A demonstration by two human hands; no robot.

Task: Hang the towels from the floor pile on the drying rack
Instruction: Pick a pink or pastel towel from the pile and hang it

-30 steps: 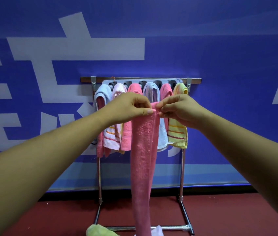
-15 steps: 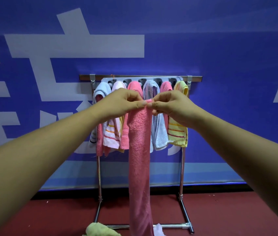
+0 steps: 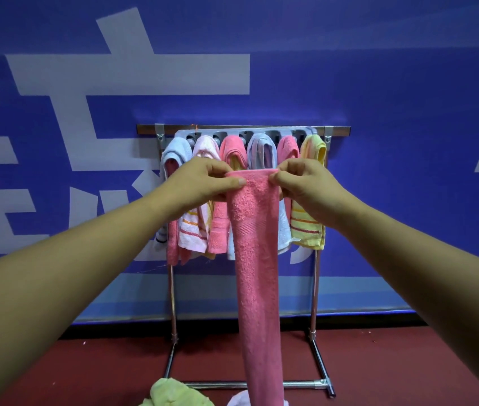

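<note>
A long pink towel (image 3: 257,259) hangs straight down in front of me, stretched by its top edge between both hands. My left hand (image 3: 203,183) pinches its top left corner and my right hand (image 3: 305,183) pinches its top right corner. Behind it stands the metal drying rack (image 3: 315,288), with several towels draped side by side over its top: light blue, pale pink striped, pink, lavender, pink and yellow striped (image 3: 310,227). At the bottom edge lies the floor pile, with a light green towel (image 3: 173,395) and a white one (image 3: 238,399) partly hidden.
The rack stands against a blue wall (image 3: 378,83) with large white shapes. Its base bar (image 3: 305,384) runs low across the dark red floor (image 3: 393,370) just beyond the pile.
My hands have moved apart, spreading the pink towel's top edge from a narrow bunch to a flat width. The view has shifted slightly closer to the rack.
</note>
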